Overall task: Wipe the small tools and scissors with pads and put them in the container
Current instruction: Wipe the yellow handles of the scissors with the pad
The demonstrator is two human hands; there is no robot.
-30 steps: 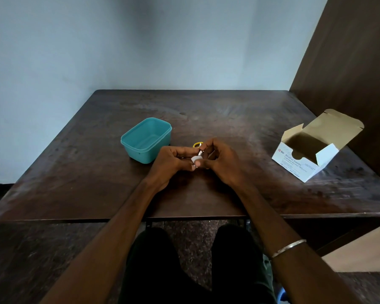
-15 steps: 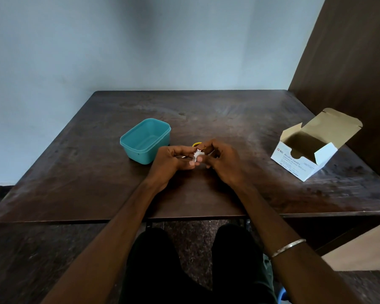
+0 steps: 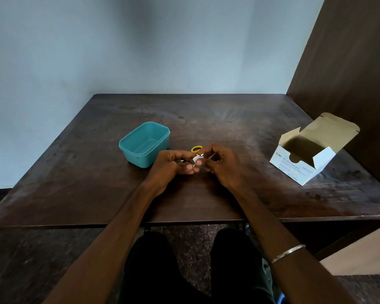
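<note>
Both hands have stayed together over the middle of the dark worktop (image 3: 239, 128), though the white pad (image 3: 196, 159) between them now stands more open and upright than half a second ago, when it sat bunched lower at the fingertips. The left hand (image 3: 173, 166) curls its fingers around a thin metal tool, mostly hidden, and pinches the pad; the right hand (image 3: 223, 164) has its fingers curled on the other side of the pad, gripping it too. A yellow scissors handle (image 3: 196, 148) peeks out just beyond the knuckles, lying on the wood. The teal container (image 3: 145, 144) sits just left and slightly farther, near the left hand but not touching. The opened swab box (image 3: 309, 154) stands well apart at the right, close to the brown wall panel. Bare wood stretches to the far edge and along the near edge.
</note>
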